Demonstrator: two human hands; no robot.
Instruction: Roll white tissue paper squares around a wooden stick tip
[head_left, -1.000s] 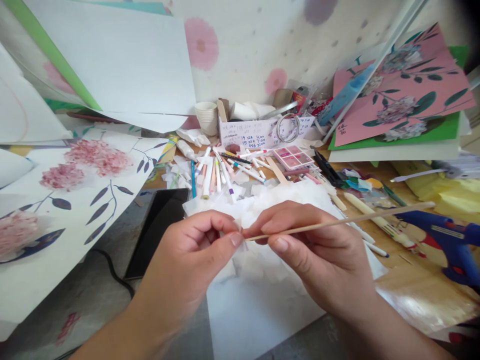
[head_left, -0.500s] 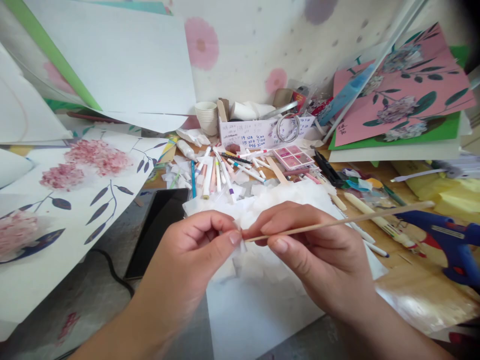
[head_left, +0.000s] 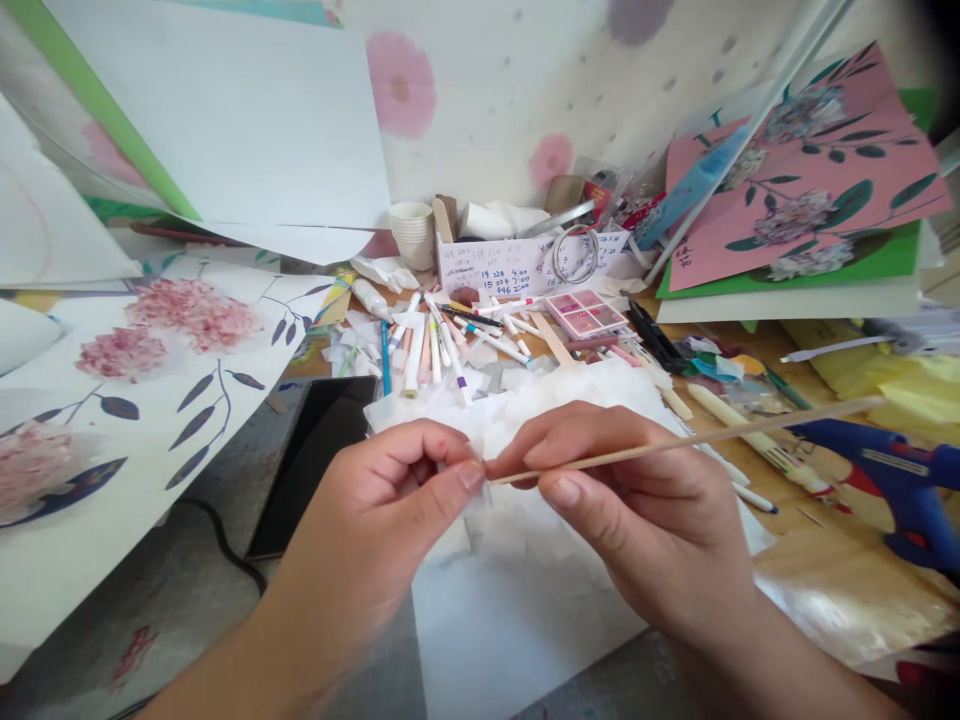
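Between the thumb and fingers of my left hand [head_left: 405, 490] is pinched a small piece of thin white paper [head_left: 482, 492], mostly hidden by the fingertips. My right hand [head_left: 637, 500] is closed on a thin wooden stick [head_left: 690, 441], which slants up to the right. The stick's left tip meets the white paper at my left fingertips. Below both hands lies a white sheet [head_left: 517, 630], with a heap of small white paper pieces [head_left: 592, 395] on its far part.
A black phone [head_left: 315, 460] lies left of my hands beside a sheet with pink flowers [head_left: 157, 420]. Scattered markers [head_left: 442, 345] and a pink palette [head_left: 585, 314] are behind. At right are a thick pen [head_left: 757, 435] and a blue glue gun [head_left: 892, 470].
The stick has shifted slightly in my right fingers, its far end reaching a little further right. My left hand keeps its pinch on the paper.
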